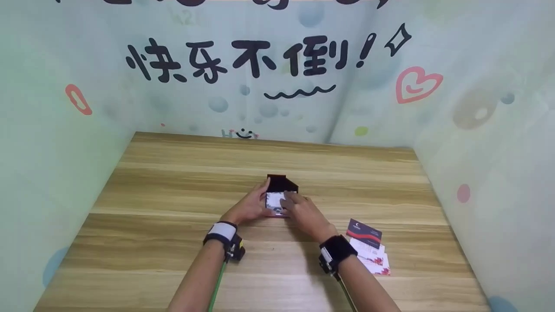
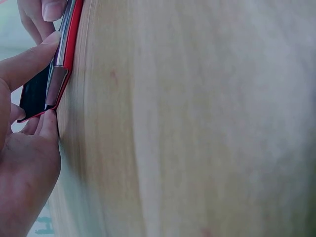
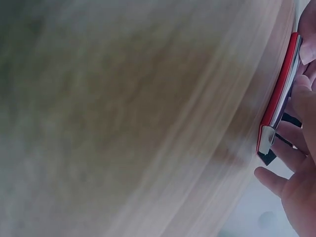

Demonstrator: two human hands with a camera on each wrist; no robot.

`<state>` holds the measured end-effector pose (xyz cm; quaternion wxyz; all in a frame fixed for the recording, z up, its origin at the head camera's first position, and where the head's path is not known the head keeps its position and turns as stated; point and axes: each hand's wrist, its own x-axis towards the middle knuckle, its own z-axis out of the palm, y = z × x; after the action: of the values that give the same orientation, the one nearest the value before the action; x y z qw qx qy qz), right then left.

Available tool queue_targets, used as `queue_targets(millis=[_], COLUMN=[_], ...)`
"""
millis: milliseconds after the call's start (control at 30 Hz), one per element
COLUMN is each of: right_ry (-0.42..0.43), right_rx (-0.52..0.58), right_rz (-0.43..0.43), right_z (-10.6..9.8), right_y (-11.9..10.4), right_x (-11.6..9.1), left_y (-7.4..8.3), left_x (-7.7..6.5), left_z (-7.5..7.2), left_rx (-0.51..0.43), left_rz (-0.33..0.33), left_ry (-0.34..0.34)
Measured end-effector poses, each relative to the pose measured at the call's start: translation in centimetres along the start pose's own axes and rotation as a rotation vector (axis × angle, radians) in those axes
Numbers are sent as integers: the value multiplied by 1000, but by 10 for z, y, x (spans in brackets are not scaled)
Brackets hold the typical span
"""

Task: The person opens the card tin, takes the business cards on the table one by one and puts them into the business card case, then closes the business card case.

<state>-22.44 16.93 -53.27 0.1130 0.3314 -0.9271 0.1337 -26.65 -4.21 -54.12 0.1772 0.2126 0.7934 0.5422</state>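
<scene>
A card case [image 1: 282, 184] lies unfolded on the table, its black-lined lid tipped away at the far side. White printed business cards [image 1: 275, 200] sit in its near half. My left hand [image 1: 253, 206] grips the case's left side, thumb over the near edge and fingers around the far end. In the left wrist view the case has a red outside [image 2: 74, 39] and a shiny metal rim. My right hand [image 1: 305, 212] bends its fingers over the right part of the cards. In the right wrist view its thumb [image 3: 302, 89] rests at the top edge, other fingers against the case's end.
Right of my right wrist, a dark card with a red stripe [image 1: 364, 234] overlaps white cards with red flowers [image 1: 381, 269]. The wooden table [image 1: 173, 186] meets printed curtain-like walls [image 1: 277, 104] at the back and both sides. Each wrist wears a strapped camera with a cable.
</scene>
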Motion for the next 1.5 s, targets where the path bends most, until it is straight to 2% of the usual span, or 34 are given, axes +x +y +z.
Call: queue_targets(millis=[133, 367, 667, 800, 900, 1167, 1500], right_ry=[-18, -93, -122, -192, -227, -278, -283], right_rx=[-10, -3, -28, 6, 4, -28, -105], right_rz=[18, 110, 189, 247, 297, 414, 399], right_z=[0, -2, 1, -1, -3, -2, -3], right_y=[-5, -16, -24, -30, -33, -36, -41], right_x=[1, -1, -2, -1, 1, -1, 0], left_y=[-1, -2, 1, 0, -1, -2, -1], left_x=[-1, -1, -2, -3, -2, -2, -2], left_z=[-1, -1, 0, 0, 0, 1, 0], left_rx=[40, 31, 52, 72, 53, 78, 49], left_rz=[-7, -3, -28, -22, -13, -20, -18], left_ry=[20, 24, 38, 39, 30, 25, 13])
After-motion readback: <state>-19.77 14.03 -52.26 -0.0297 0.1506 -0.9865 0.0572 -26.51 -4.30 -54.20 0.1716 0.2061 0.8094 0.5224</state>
